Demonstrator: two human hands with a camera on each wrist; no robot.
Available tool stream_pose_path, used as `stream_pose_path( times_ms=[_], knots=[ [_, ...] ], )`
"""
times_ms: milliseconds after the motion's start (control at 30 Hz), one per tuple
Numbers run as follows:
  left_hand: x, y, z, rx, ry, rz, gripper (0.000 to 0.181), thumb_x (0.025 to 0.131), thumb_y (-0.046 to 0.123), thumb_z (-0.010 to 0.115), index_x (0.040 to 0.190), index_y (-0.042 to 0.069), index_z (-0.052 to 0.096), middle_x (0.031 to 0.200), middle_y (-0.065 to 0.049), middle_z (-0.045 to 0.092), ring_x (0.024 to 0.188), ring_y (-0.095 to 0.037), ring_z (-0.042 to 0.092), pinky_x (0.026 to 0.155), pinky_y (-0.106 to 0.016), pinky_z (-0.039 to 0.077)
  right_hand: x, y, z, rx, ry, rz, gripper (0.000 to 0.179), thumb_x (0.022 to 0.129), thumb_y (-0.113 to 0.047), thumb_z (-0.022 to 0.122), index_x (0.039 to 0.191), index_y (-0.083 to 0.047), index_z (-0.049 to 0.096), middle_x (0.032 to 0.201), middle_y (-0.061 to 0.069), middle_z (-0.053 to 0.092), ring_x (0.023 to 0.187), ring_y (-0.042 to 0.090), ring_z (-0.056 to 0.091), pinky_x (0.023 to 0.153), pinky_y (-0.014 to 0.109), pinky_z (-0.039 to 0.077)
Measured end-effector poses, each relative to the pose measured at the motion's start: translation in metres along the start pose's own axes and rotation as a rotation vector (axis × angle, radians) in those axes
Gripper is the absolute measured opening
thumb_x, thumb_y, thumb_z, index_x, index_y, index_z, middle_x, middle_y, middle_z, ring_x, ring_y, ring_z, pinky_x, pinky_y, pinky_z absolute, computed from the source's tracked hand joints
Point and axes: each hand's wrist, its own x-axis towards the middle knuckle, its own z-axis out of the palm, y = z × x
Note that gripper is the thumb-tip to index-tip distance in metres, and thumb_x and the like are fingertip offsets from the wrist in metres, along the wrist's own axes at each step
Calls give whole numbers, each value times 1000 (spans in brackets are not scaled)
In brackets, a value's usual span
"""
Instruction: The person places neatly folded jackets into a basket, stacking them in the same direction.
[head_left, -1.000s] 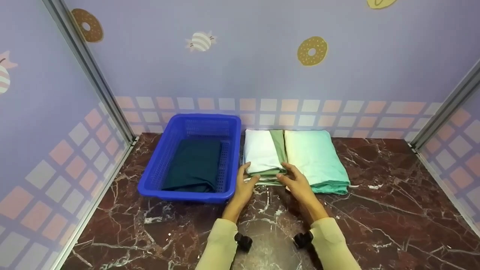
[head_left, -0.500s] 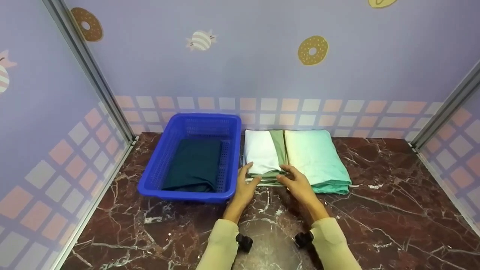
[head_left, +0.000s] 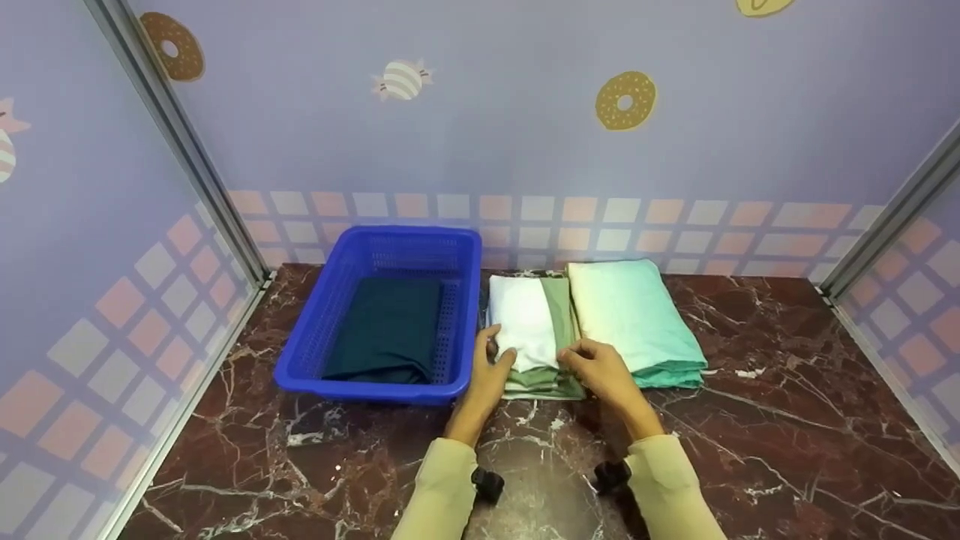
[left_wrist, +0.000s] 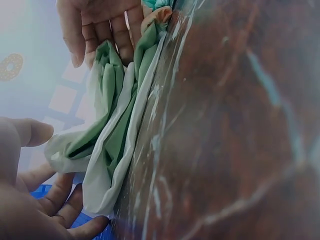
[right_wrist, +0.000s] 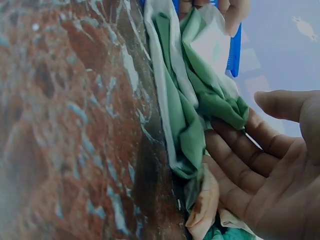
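Note:
A folded white and green cloth (head_left: 525, 315) lies in the middle of the marbled table, several layers showing at its near edge. My left hand (head_left: 486, 375) is at its left side. In the left wrist view, those fingers (left_wrist: 57, 195) are bent loosely beside the layers, the thumb lifted near the upper fold. My right hand (head_left: 604, 371) is at the right side, thumb and forefinger close together near the cloth's edge. From the right wrist view, the right fingers (right_wrist: 245, 155) touch the green folds while the thumb stands apart from them. Neither hand visibly pinches the cloth.
To the left stands a blue plastic basket (head_left: 375, 388) with a folded dark green cloth (head_left: 390, 322) inside. A folded yellow and turquoise cloth (head_left: 630, 315) lies close on the right. Behind the table (head_left: 750, 435) rises a patterned purple wall (head_left: 517, 135).
The white and green cloth has slid toward me, leaving a gap before the back wall. My right thumb and forefinger have come closer together; the left hand stays nearly in place.

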Motion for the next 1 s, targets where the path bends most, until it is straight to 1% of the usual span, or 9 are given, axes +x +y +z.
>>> stream_pose_path(
  times_ms=[100,167,267,333,400,533,633,767,1000],
  knots=[
    [0,2,-1,116,-22,6,56,92,2,68,143,-10,51,136,-32,50,131,-45,46,113,-51,36,0,0,1,-14,45,-36,22,103,-15,70,120,0,75,92,9,71,76,22,64,63,32,52],
    [-1,3,-2,190,-39,4,61,91,6,72,147,-8,51,156,-40,35,148,-52,31,122,-61,23,0,1,2,-50,75,-76,35,103,-14,71,134,0,69,108,17,72,93,31,71,77,40,59],
    [-2,3,-3,256,-63,-22,66,91,11,74,150,-5,50,160,-45,24,153,-55,19,124,-64,16,1,3,4,-107,78,-108,47,101,-12,73,145,2,62,129,28,64,118,45,65,98,55,55],
    [-2,3,-4,255,-71,-38,67,92,12,73,151,-6,48,161,-46,21,154,-57,16,124,-65,14,0,4,5,-136,61,-109,49,102,-13,72,146,3,60,136,31,60,125,47,61,106,59,49],
    [-2,3,-4,239,-76,-49,67,92,11,72,152,-7,46,160,-47,21,153,-57,17,124,-65,14,-1,4,6,-155,40,-101,50,102,-15,72,147,3,59,140,31,58,126,47,59,107,60,47],
    [-3,2,-5,198,-83,-46,67,92,8,69,151,-12,43,157,-43,32,150,-56,27,123,-63,20,-2,4,6,-176,9,-88,53,104,-18,70,150,3,56,143,33,56,127,48,58,107,61,46],
    [-2,1,-5,176,-90,-44,69,92,6,68,152,-14,40,155,-40,37,148,-54,31,123,-61,23,-2,4,5,-168,8,-58,56,104,-18,69,153,4,52,147,34,54,132,49,55,109,62,44],
    [-2,0,-4,140,-89,-64,72,93,6,65,155,-14,35,159,-38,35,150,-53,28,124,-61,21,0,6,5,-148,5,-1,61,104,-19,69,157,2,47,150,34,52,136,49,52,112,61,42],
    [-3,-2,-3,122,-72,-54,70,92,5,65,153,-15,37,156,-39,37,149,-53,30,123,-62,22,2,7,4,-110,-23,27,64,105,-24,68,159,0,45,158,31,45,146,48,41,118,61,34]
  ],
)
